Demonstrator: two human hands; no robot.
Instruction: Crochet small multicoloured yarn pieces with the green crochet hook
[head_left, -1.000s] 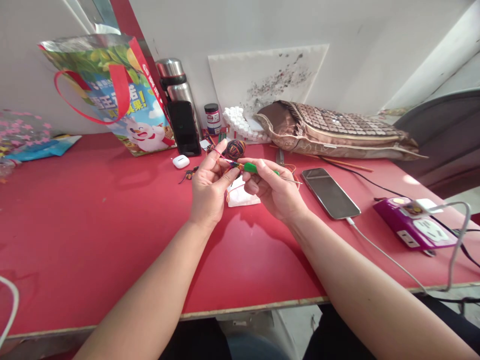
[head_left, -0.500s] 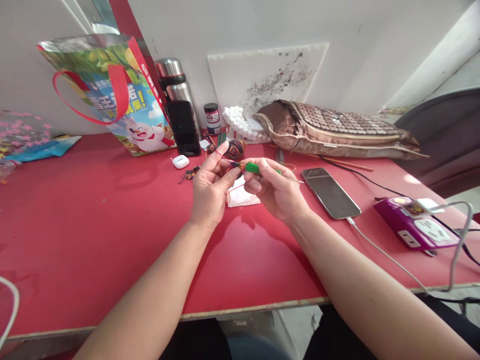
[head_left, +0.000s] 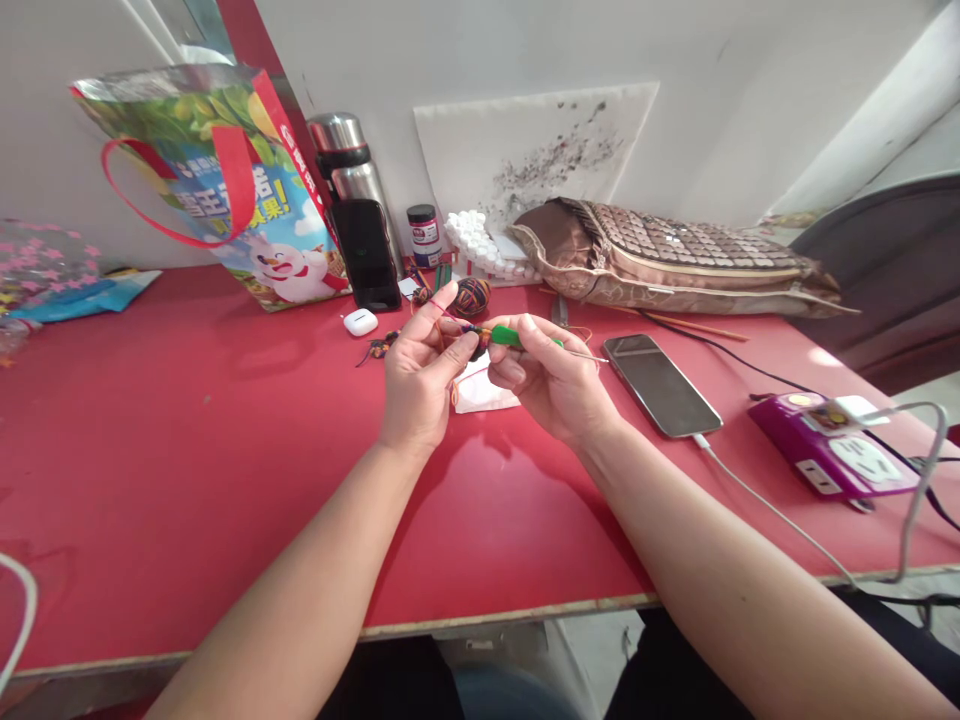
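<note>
A dark ball of yarn (head_left: 472, 297) with bright bits of color sat on the red table (head_left: 225, 500). Just in front of the ball, the person's left hand (head_left: 420, 378) pinched a small piece of yarn work (head_left: 480, 345) between the thumb and the fingers. Its pointing finger stuck up, and a thin strand ran by it. The right hand (head_left: 551, 375), in front of the ball and to its right, was closed around a hook with a green handle (head_left: 506, 336). One end of the hook went to the yarn work, but its tip was too small to see well. A thin metal end poked out on the other side of the hand.

A white packet (head_left: 486, 392) lay in front of the ball, under the hands. To the left of the ball were a little white case (head_left: 361, 322), a black phone standing up (head_left: 367, 255), a silver bottle (head_left: 356, 180) and a bright bag with a red handle (head_left: 225, 190). Behind the ball and to its left stood a small jar (head_left: 424, 240). Off to the right of the ball lay another phone (head_left: 661, 388) and a purple plug box (head_left: 832, 455).
</note>
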